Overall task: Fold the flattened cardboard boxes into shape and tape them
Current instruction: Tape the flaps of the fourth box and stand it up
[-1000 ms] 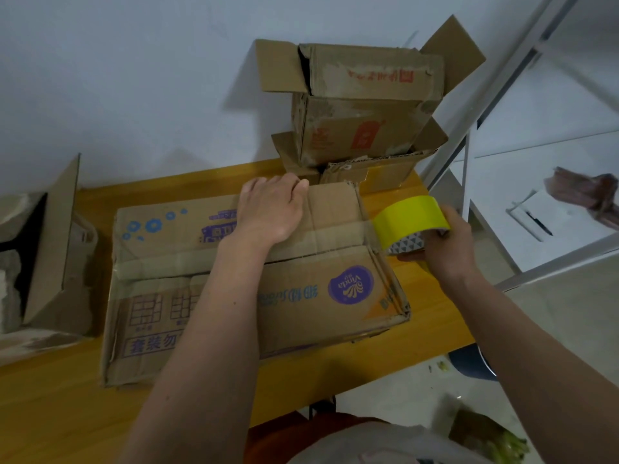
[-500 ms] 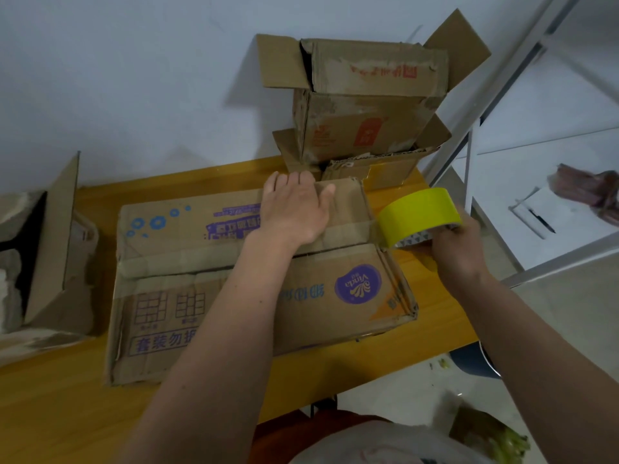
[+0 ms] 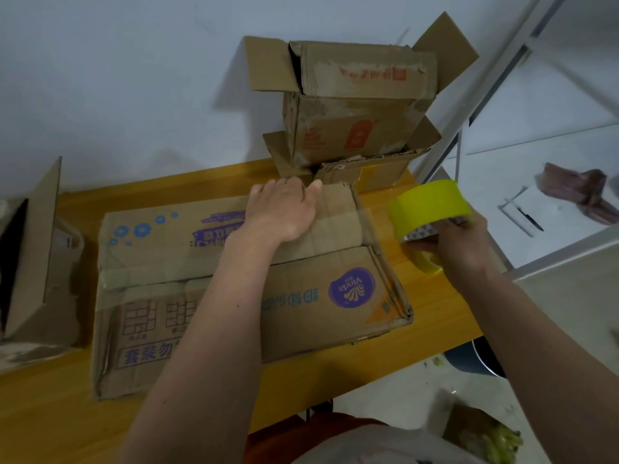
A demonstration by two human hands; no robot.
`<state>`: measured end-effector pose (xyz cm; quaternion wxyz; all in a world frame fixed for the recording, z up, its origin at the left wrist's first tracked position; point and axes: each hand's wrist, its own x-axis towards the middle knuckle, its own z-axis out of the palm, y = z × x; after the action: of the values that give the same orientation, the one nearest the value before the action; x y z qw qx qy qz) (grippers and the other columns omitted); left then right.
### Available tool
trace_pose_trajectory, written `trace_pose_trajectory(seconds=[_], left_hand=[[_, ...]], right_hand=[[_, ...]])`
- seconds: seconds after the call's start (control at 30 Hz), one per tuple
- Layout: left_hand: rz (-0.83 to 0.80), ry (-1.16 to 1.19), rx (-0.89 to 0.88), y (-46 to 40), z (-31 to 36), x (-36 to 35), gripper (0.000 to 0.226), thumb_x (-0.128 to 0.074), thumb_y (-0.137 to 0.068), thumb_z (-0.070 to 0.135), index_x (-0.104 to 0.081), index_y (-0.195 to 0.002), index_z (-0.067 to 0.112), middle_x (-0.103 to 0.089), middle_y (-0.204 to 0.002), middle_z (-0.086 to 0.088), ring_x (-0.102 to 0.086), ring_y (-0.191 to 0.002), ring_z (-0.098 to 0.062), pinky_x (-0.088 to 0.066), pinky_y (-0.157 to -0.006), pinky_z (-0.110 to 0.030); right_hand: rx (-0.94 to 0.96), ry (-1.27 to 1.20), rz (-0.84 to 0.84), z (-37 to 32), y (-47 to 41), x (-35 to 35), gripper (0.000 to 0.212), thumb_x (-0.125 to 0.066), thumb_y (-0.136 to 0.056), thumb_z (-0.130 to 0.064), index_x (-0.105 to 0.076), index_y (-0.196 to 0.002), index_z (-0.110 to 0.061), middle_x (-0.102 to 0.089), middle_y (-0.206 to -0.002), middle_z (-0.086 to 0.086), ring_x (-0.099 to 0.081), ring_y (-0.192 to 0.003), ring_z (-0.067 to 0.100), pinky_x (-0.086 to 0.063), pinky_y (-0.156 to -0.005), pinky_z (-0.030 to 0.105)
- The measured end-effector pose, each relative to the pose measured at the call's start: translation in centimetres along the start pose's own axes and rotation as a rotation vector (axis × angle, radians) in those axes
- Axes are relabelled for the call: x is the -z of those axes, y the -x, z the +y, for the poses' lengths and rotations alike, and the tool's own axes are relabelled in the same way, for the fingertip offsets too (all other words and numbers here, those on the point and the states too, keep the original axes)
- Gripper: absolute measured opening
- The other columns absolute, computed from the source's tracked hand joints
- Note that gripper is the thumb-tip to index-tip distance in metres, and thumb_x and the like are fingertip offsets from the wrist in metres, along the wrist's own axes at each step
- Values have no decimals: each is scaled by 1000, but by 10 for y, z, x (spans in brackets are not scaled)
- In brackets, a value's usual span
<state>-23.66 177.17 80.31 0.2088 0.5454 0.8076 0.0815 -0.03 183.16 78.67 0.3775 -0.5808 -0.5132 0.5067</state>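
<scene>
A worn, creased cardboard box (image 3: 234, 289) with purple print is laid at centre frame on a yellow wooden table (image 3: 50, 423), its long axis running left to right. The left hand (image 3: 284, 212) is pressed flat on the top flaps, fingers together. At right, a glossy yellow tape roll (image 3: 428, 205) is gripped by the right hand (image 3: 465, 242), fingers curled around it.

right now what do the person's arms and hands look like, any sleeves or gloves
Both forearms are bare up to the frame edge, with no sleeves in view. The left hand and right hand wear no gloves, and no rings, watch or bands show. The fingers are bare too.
</scene>
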Motion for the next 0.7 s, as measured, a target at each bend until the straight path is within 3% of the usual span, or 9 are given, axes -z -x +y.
trace_pose_trajectory(seconds=[0.1,0.2,0.3,0.37,0.47,0.63,0.7], left_hand=[[-46,62,-16,1,0,5,59,-9,-104,47,-45,-140,16,-45,-147,-7,-34,-138,-24,-17,-114,-42],[-76,104,-28,0,1,8,59,-7,-105,46,-38,-146,18,-37,-153,-5,-28,-143,-23,-11,-117,-41],[-88,138,-25,0,0,9,59,-6,-105,45,-36,-148,19,-36,-154,-5,-26,-144,-23,-8,-117,-41],[-91,149,-25,-1,0,9,59,-6,-104,46,-36,-148,20,-36,-154,-5,-25,-144,-23,-8,-118,-41],[-91,149,-31,0,0,9,58,-6,-105,45,-37,-147,20,-37,-153,-5,-26,-144,-23,-8,-117,-41],[-63,123,-42,1,0,7,57,-9,-105,44,-45,-141,20,-44,-148,-4,-31,-140,-23,-14,-114,-41],[-40,91,-54,3,1,6,54,-11,-105,43,-45,-141,20,-45,-147,-3,-33,-138,-23,-19,-111,-39]], right_hand=[[-50,-30,15,14,-7,0,21,-43,-95,6,-60,-105,-1,-62,-91,17,-66,-85,37,-58,-57,39],[-92,-21,-25,31,-8,2,30,-43,-96,5,-53,-124,5,-61,-108,25,-67,-85,38,-59,-61,45],[-158,-19,-19,44,-10,2,24,-44,-94,7,-52,-117,13,-57,-112,32,-67,-80,41,-58,-56,37],[-184,-41,-16,46,-10,1,19,-44,-94,8,-51,-111,13,-56,-109,30,-66,-82,43,-57,-56,35],[-194,-32,-33,42,-9,-5,25,-44,-93,9,-53,-117,10,-60,-98,22,-68,-81,32,-56,-57,30],[-242,2,-63,49,-1,-20,12,-42,-97,5,-52,-90,4,-56,-73,14,-62,-45,11,-51,-47,26],[-305,-47,-81,53,3,-26,24,-43,-98,4,-47,-75,-3,-56,-56,6,-55,-40,10,-45,-45,25]])
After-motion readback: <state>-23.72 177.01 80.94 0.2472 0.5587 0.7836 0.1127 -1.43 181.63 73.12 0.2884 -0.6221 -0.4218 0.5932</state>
